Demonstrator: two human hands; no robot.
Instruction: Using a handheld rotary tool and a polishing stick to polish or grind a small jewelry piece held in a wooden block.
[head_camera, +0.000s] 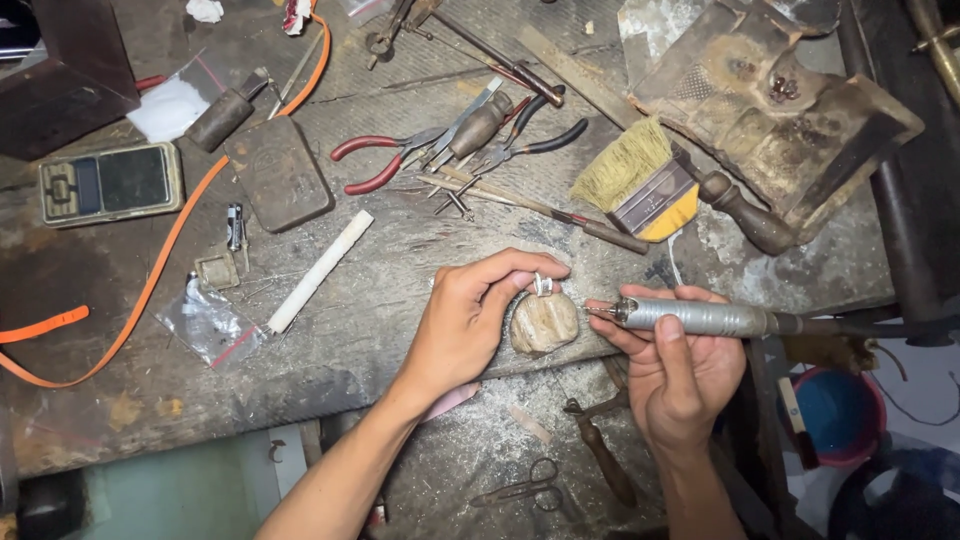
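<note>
At the frame's centre, the left hand (465, 320) is pinching a small silver ring (543, 285) on a rounded wooden peg (545, 322) while the right hand (680, 365) is gripping a grey metal rotary handpiece (700, 318), whose tip may be slipping onto fingers.

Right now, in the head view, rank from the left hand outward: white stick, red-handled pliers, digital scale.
From the left hand:
1. White stick, just to its left on the bench.
2. Red-handled pliers, up and left, among the tools.
3. Digital scale, far left.

My worn wooden counter (400, 300) carries red-handled pliers (375, 160), a straw brush (640, 180), a pocket scale (110, 182) and an orange strap (150, 280).
</note>
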